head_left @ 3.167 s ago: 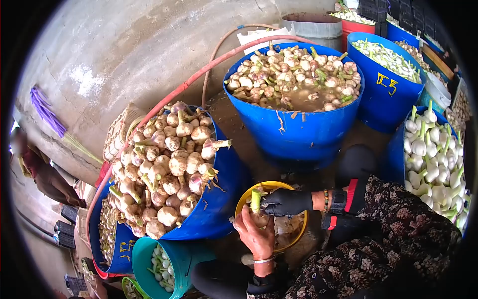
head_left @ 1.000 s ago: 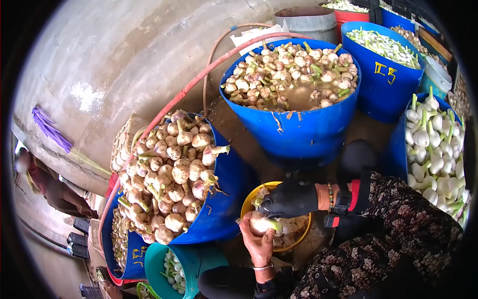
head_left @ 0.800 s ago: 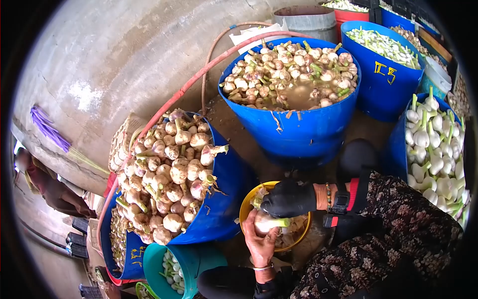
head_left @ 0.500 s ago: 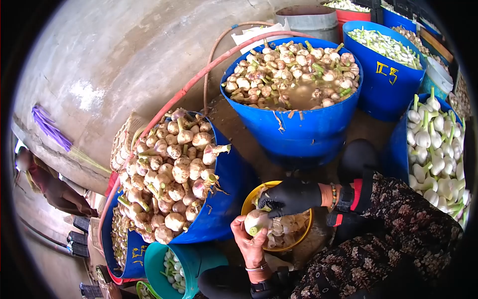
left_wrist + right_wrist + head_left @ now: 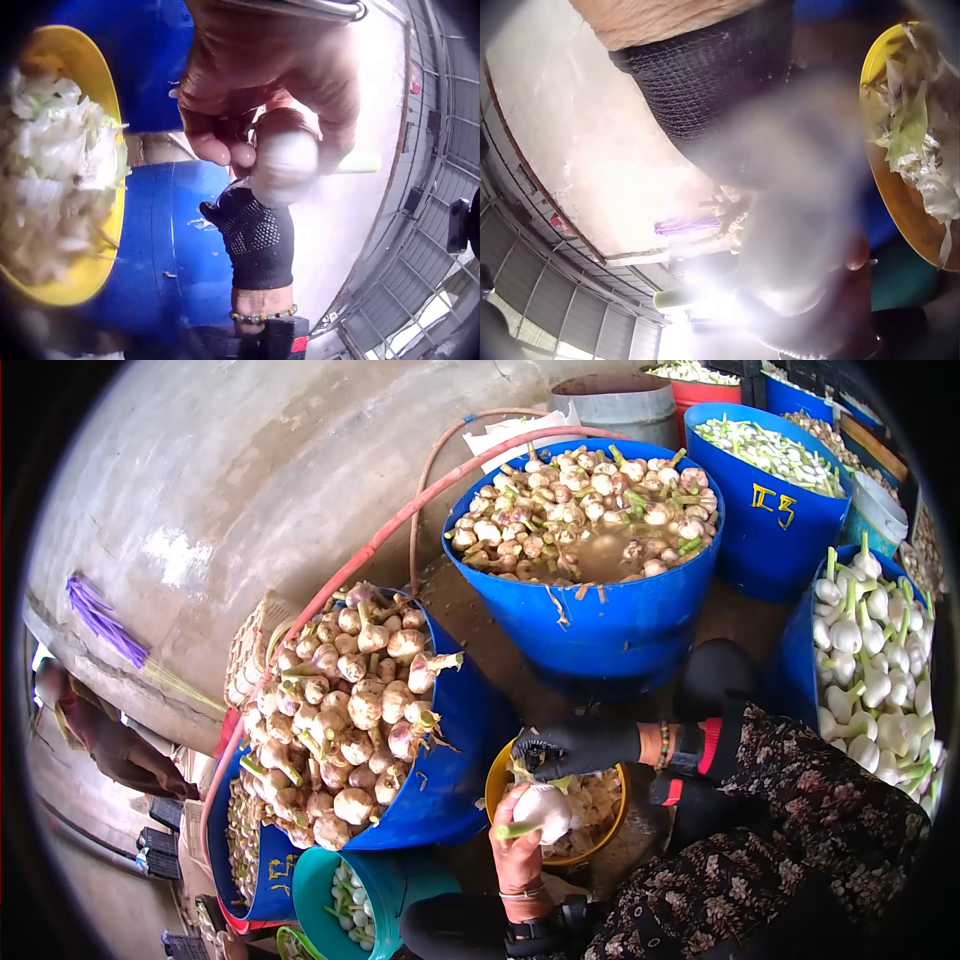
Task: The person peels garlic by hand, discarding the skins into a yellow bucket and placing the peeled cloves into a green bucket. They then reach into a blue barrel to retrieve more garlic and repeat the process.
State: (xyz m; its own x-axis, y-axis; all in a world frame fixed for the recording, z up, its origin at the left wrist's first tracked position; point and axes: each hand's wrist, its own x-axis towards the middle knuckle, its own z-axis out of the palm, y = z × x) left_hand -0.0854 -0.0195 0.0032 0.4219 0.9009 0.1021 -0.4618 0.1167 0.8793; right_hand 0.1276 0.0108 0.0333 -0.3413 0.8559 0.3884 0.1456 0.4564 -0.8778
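In the head view my bare left hand (image 5: pixel 520 865) grips a garlic bulb (image 5: pixel 545 812), its pale skin smooth and white, its short green stem pointing left. My right hand (image 5: pixel 585 748) wears a black glove and is just beyond the bulb, with its fingers curled and a shred of garlic skin (image 5: pixel 520 770) at the fingertips. Below both hands stands a yellow bucket (image 5: pixel 495 785) holding papery peelings. The left wrist view shows the bulb (image 5: pixel 286 161) blurred under my bare fingers, the dotted glove (image 5: pixel 259 229) right beside it. In the right wrist view a pale blur hides the gloved fingertips.
A heaped blue barrel of unpeeled garlic (image 5: pixel 455 760) leans at the left. Beyond stands a blue barrel with garlic in murky water (image 5: pixel 590 630). Peeled bulbs fill a container (image 5: pixel 870 690) at right; a teal bucket (image 5: pixel 400 890) stands lower left. A red hose (image 5: pixel 400 520) curves behind.
The bulb has turned in my left hand, its stem swinging from the right to the left, and more white surface shows. My gloved hand has drawn back slightly from it.
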